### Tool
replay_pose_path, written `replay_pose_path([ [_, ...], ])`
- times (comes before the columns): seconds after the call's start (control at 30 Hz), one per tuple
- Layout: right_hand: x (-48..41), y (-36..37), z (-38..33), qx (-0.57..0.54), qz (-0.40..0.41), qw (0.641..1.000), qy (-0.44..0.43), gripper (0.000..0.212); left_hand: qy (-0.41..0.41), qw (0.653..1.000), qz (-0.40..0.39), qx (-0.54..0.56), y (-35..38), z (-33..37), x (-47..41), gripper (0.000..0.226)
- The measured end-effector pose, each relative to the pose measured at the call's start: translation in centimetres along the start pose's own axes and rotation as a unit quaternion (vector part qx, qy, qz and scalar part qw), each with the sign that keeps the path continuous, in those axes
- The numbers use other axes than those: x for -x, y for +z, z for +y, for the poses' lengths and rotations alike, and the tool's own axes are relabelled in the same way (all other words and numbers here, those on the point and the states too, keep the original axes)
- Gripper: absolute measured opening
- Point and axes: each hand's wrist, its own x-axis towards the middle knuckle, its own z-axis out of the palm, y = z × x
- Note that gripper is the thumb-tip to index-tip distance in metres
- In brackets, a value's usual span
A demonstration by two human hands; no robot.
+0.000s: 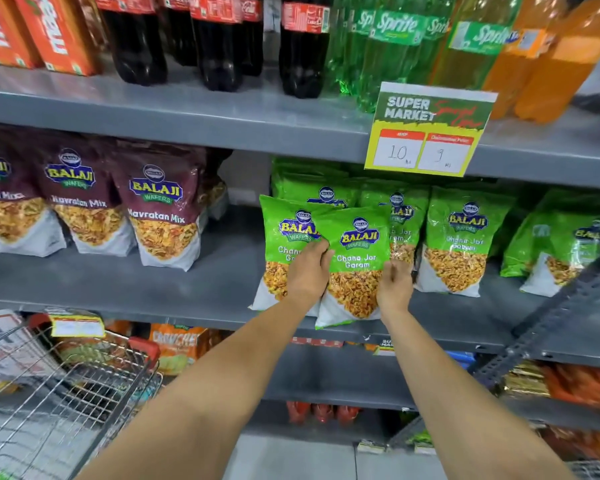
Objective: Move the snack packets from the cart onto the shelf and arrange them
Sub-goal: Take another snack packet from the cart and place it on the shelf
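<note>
A green Chana Jor Garam packet stands at the front edge of the grey middle shelf, its bottom hanging over the lip. My left hand grips its left edge and my right hand grips its right edge. Just behind and to the left leans a second green packet, partly covered by my left hand. More green packets stand in a row to the right. The wire cart with red corners is at the lower left; its contents are hard to make out.
Maroon Navratan Mix packets fill the left of the same shelf, with a bare gap between them and the green ones. Soda bottles line the shelf above. A price sign hangs from that shelf's edge. A slotted metal upright slants at the right.
</note>
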Motion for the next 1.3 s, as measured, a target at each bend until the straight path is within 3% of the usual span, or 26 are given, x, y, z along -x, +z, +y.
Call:
replay_pose_path([
  [0.23, 0.5, 0.4, 0.2, 0.012, -0.003, 0.999, -0.029, 0.035, -0.025, 0.998, 0.004, 0.056, -0.5, 0.1, 0.2, 0.025],
  [0.4, 1.5, 1.9, -1.6, 0.111, 0.050, 0.982, -0.144, 0.062, -0.018, 0.997, 0.070, 0.032, -3.6, -0.8, 1.5, 0.022],
  [0.57, 5.0, 5.8, -6.5, 0.166, 0.027, 0.944, -0.283, 0.061, -0.010, 0.987, 0.160, -0.001, -9.8, -3.7, 4.1, 0.030],
  [0.63, 6.8, 8.3, -8.7, 0.157, -0.004, 0.927, -0.341, 0.059, -0.001, 0.979, 0.201, -0.015, -12.4, -5.9, 5.4, 0.033],
  [0.7, 10.8, 12.5, -11.6, 0.131, -0.069, 0.894, -0.422, 0.060, -0.058, 0.959, 0.269, -0.062, -16.7, -9.3, 8.8, 0.034],
  [0.87, 16.4, 18.3, -14.5, 0.098, -0.183, 0.862, -0.462, 0.065, -0.155, 0.927, 0.330, -0.086, -21.9, -14.4, 15.2, 0.041],
  [0.93, 22.4, 23.1, -15.7, 0.074, -0.259, 0.825, -0.496, 0.066, -0.221, 0.895, 0.369, -0.120, -25.7, -18.3, 20.5, 0.043],
  [1.17, 38.2, 33.5, -13.9, 0.069, -0.422, 0.743, -0.514, 0.069, -0.403, 0.795, 0.418, -0.174, -30.6, -27.5, 34.4, 0.043],
  [1.3, 44.2, 38.2, -9.7, 0.093, -0.497, 0.712, -0.487, 0.069, -0.492, 0.750, 0.421, -0.131, -29.8, -33.2, 40.0, 0.047],
])
